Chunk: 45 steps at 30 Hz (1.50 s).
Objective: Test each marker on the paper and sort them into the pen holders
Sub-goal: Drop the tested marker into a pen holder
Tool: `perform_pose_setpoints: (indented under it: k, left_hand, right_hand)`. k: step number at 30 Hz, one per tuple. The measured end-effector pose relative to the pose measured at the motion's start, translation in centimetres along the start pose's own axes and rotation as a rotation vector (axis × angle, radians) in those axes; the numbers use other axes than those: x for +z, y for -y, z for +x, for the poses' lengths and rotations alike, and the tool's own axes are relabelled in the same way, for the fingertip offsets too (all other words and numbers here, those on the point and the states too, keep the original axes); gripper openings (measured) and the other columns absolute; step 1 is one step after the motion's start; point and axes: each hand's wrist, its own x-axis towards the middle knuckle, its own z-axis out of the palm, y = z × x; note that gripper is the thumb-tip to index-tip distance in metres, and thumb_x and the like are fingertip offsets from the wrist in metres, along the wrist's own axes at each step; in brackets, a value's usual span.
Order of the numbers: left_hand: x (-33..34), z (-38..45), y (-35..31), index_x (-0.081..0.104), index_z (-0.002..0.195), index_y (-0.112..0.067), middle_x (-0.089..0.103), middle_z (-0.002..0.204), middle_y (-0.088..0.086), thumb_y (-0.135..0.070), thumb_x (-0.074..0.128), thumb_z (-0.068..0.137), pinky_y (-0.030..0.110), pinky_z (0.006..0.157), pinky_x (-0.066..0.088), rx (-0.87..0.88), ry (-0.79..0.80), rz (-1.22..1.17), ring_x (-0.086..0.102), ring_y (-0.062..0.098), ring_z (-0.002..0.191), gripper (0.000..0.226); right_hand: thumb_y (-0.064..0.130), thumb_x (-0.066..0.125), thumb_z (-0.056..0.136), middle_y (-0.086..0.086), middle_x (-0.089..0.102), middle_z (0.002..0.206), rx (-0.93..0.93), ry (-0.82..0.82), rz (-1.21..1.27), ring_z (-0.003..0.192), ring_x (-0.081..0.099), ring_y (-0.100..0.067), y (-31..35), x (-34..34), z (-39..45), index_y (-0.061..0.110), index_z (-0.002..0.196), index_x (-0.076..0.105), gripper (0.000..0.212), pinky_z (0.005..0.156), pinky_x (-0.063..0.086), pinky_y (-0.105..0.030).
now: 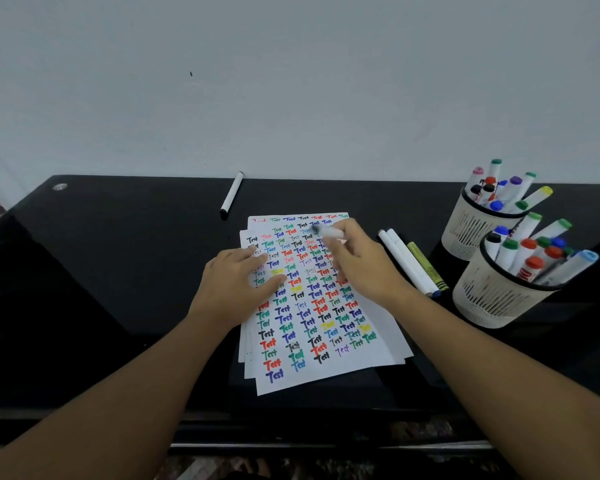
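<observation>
A stack of white paper (pixel 374 327) covered with coloured "Test" words lies in the middle of the black desk. My left hand (pixel 236 282) rests flat on its left side, fingers straight. My right hand (pixel 357 261) grips a white marker (pixel 328 232) with a dark tip pointing left over the top rows of the paper. Two cream mesh pen holders stand at the right: the far holder (pixel 471 230) and the near holder (pixel 492 296), both filled with several capped markers.
A white marker with a black cap (pixel 232 195) lies near the desk's back edge by the wall. Two white markers (pixel 404 259) and a yellow-green one (pixel 426 266) lie between the paper and the holders. The black desk (pixel 101 289) ends close to my body.
</observation>
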Motion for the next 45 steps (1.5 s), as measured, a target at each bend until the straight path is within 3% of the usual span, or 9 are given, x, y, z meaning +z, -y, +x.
perform_pose_setpoints:
  k: [4,6,8,11,18,20,23,26,45]
  left_hand:
    - [-0.1,-0.1,-0.2,0.055,0.145,-0.030,0.047,0.154,-0.007,-0.079,0.047,0.086,0.043,0.119,0.027,0.000,0.004,-0.004,0.036,0.015,0.142,0.077]
    - [-0.3,-0.1,-0.3,0.055,0.145,-0.030,0.046,0.154,-0.007,-0.078,0.048,0.087,0.043,0.119,0.027,-0.003,0.004,-0.008,0.036,0.015,0.142,0.076]
    - [-0.4,-0.1,-0.3,0.055,0.144,-0.029,0.047,0.153,-0.007,-0.079,0.048,0.085,0.045,0.119,0.028,-0.004,0.006,-0.019,0.037,0.015,0.142,0.077]
    - [-0.3,-0.1,-0.3,0.056,0.144,-0.029,0.048,0.153,-0.007,-0.081,0.046,0.083,0.046,0.118,0.030,-0.002,0.009,-0.021,0.038,0.016,0.141,0.080]
    - [-0.6,-0.1,-0.7,0.059,0.142,-0.028,0.050,0.152,-0.005,-0.082,0.045,0.081,0.046,0.116,0.034,-0.013,0.014,-0.007,0.041,0.018,0.140,0.082]
    - [-0.8,-0.2,-0.9,0.058,0.142,-0.028,0.049,0.152,-0.004,-0.082,0.044,0.080,0.047,0.116,0.034,-0.014,0.020,-0.010,0.041,0.018,0.140,0.084]
    - [-1.0,-0.3,-1.1,0.057,0.143,-0.027,0.048,0.153,-0.004,-0.082,0.043,0.079,0.047,0.117,0.034,-0.021,0.025,-0.006,0.040,0.018,0.141,0.086]
    - [-1.0,-0.3,-1.1,0.059,0.142,-0.025,0.050,0.152,-0.003,-0.082,0.045,0.079,0.048,0.116,0.035,-0.021,0.021,-0.016,0.041,0.020,0.140,0.086]
    - [-1.1,-0.2,-1.2,0.059,0.141,-0.024,0.051,0.150,-0.004,-0.080,0.050,0.079,0.048,0.115,0.036,-0.018,0.029,-0.016,0.043,0.019,0.138,0.084]
  right_hand:
    - [0.065,0.043,0.103,-0.006,0.070,0.085,-0.007,-0.105,-0.173,0.076,0.066,-0.026,0.3,-0.3,0.1,0.026,0.098,0.065,0.046,0.067,0.056,-0.048]
    - [0.053,0.048,0.106,0.000,0.063,0.080,-0.059,-0.164,-0.305,0.073,0.060,-0.015,0.4,-0.9,0.4,0.023,0.086,0.061,0.039,0.061,0.044,-0.036]
    - [0.044,0.052,0.107,0.005,0.064,0.086,-0.066,-0.181,-0.334,0.074,0.059,-0.008,1.1,-1.9,0.4,0.022,0.098,0.062,0.026,0.062,0.041,-0.027]
    - [0.040,0.056,0.106,0.011,0.064,0.091,-0.080,-0.198,-0.348,0.078,0.062,-0.005,1.8,-4.0,0.3,0.020,0.117,0.055,0.023,0.066,0.049,-0.028]
    - [0.034,0.058,0.105,-0.003,0.057,0.113,-0.158,-0.406,-0.535,0.093,0.061,-0.019,4.1,-11.6,0.2,0.015,0.118,0.059,0.023,0.082,0.049,-0.033]
    - [0.025,0.059,0.104,-0.002,0.065,0.104,-0.145,-0.454,-0.458,0.092,0.066,-0.022,4.7,-14.0,-0.2,0.015,0.124,0.053,0.023,0.082,0.055,-0.040]
    - [0.017,0.062,0.104,0.009,0.062,0.091,-0.098,-0.524,-0.401,0.081,0.067,-0.016,5.0,-17.1,-1.1,0.028,0.157,0.021,0.068,0.072,0.054,-0.037]
    - [0.014,0.062,0.104,0.006,0.063,0.091,-0.094,-0.578,-0.429,0.077,0.068,-0.015,4.7,-19.2,-2.2,0.045,0.162,-0.001,0.091,0.068,0.054,-0.035]
    - [0.013,0.063,0.103,-0.002,0.064,0.099,-0.110,-0.643,-0.448,0.078,0.068,-0.017,2.4,-21.7,-1.5,0.048,0.159,0.009,0.086,0.067,0.056,-0.034]
